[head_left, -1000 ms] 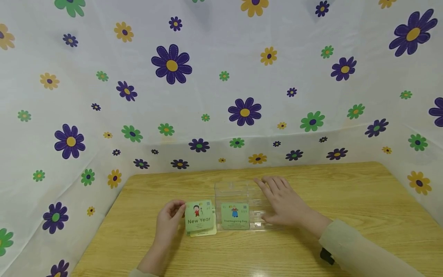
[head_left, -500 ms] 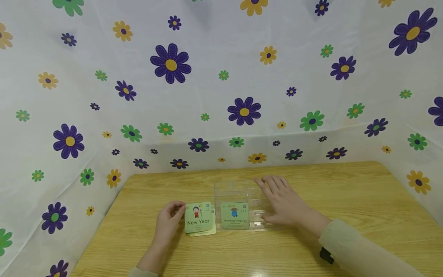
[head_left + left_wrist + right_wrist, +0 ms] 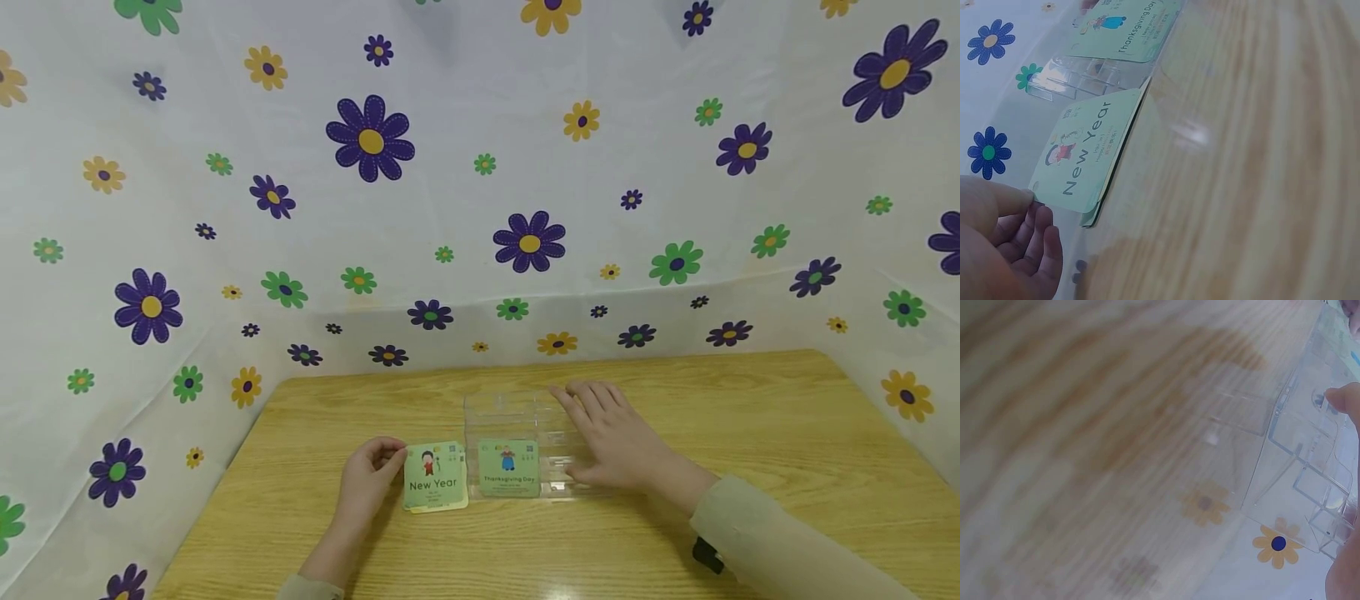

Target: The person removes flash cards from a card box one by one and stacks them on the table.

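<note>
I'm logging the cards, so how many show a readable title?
2: the New Year card, just left of the clear plastic holder, and the Thanksgiving Day card, in the holder's left part. Card edges show beneath New Year, so others may be hidden.

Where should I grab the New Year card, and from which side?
The New Year card is probably best pinched at its upper left corner, from the left: it's thin and flat, the left hand pinches there, and its right edge sits close beside the clear holder.
</note>
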### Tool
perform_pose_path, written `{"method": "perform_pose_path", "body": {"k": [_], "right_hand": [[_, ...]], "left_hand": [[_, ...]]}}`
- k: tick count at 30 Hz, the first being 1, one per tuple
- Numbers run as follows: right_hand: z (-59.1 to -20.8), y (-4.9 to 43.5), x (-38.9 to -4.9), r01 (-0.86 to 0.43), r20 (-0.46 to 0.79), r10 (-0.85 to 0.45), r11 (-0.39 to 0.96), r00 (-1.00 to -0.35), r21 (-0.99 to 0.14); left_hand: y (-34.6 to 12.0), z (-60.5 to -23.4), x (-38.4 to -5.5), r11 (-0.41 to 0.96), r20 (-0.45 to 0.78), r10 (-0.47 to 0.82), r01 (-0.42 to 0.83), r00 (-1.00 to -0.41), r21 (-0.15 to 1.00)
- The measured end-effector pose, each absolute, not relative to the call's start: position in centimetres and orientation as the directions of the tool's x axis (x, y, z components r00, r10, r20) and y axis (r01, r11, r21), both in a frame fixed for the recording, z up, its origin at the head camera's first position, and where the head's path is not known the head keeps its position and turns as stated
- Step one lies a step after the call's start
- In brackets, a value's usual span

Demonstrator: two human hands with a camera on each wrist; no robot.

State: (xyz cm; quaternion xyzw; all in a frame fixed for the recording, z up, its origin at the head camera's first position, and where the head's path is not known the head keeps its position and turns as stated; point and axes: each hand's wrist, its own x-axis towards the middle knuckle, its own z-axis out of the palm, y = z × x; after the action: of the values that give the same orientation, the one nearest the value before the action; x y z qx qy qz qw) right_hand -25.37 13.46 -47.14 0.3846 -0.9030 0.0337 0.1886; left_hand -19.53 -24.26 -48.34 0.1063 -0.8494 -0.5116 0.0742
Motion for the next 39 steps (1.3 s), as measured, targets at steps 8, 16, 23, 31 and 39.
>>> {"method": "perform_pose_path", "body": {"k": [8,16,23,31,39], "right_hand": [[-47.1,13.4,-25.3,-0.708,0.361,-0.679,0.703,-0.639,0.070],[-47.0,13.4,-25.3,-0.708,0.361,-0.678,0.703,-0.640,0.066],[-47.0,13.4,-25.2,-0.710,0.367,-0.679,0.701,-0.636,0.066],[-47.0,13.4,-25.3,-0.705,0.359,-0.679,0.705,-0.640,0.076],[-47.0,13.4,-25.2,-0.704,0.363,-0.675,0.707,-0.642,0.067]], "left_hand": [[-24.5,-48.7,-19.9,0.501,0.041,-0.254,-0.096,-0.966,0.860],[-24.6,-48.7,-20.1,0.530,0.048,-0.249,-0.095,-0.967,0.843],[-24.6,-48.7,-20.1,0.546,0.049,-0.239,-0.092,-0.970,0.833],[-24.8,-49.0,-20.5,0.559,0.042,-0.239,-0.102,-0.970,0.823],[-24.8,-49.0,-20.6,0.549,0.056,-0.238,-0.087,-0.970,0.831]]}}
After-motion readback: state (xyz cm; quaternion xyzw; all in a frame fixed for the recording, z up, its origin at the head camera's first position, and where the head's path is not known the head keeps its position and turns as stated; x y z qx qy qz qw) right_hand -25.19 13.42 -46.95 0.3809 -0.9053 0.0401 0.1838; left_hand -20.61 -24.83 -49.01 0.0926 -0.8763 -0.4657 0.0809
